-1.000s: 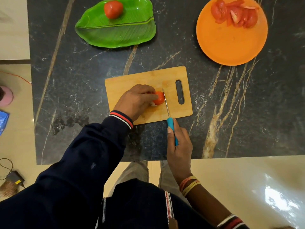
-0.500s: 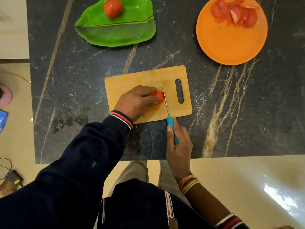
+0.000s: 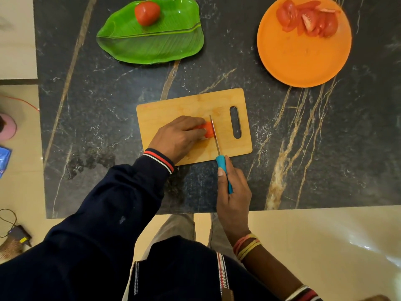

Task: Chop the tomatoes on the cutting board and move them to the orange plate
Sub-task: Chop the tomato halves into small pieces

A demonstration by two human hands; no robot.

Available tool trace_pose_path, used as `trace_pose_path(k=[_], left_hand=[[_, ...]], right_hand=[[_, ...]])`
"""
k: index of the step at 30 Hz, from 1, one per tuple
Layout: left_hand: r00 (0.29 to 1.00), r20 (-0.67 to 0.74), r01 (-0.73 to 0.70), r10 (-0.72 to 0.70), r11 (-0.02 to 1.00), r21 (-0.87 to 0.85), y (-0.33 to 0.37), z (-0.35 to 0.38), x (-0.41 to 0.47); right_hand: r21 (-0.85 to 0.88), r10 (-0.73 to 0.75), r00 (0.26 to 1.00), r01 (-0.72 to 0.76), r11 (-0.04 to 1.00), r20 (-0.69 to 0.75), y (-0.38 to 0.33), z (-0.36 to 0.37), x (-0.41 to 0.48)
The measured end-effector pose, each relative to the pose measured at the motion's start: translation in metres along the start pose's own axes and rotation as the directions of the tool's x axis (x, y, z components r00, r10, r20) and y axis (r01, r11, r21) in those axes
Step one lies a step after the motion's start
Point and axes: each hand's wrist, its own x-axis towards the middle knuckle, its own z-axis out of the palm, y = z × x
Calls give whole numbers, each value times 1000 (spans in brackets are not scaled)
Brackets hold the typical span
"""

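A wooden cutting board (image 3: pixel 173 109) lies in the middle of the dark marble table. My left hand (image 3: pixel 178 136) holds a tomato piece (image 3: pixel 207 130) down on it, fingers curled over the piece and hiding most of it. My right hand (image 3: pixel 233 190) grips the blue handle of a knife (image 3: pixel 215 135), whose blade lies along the right side of the tomato piece. The orange plate (image 3: pixel 303 61) sits at the far right with several cut tomato slices (image 3: pixel 308 18) on its far part.
A green leaf-shaped plate (image 3: pixel 152 44) at the far left carries one whole tomato (image 3: pixel 147 13). The table's near edge runs just below my right hand. On the floor at left are a cable, a small charger (image 3: pixel 18 234) and a pink object (image 3: pixel 7 129).
The knife has shifted slightly left against the tomato piece, and my left fingers now cover more of it. Both hands keep their grips.
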Motion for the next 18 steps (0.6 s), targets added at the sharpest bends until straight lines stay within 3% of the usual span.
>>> trace_pose_path(k=[18], left_hand=[[998, -4, 57, -57, 996, -62, 4, -5, 6]], right_hand=[[-65, -18, 1000, 18, 998, -2, 0, 9, -1]])
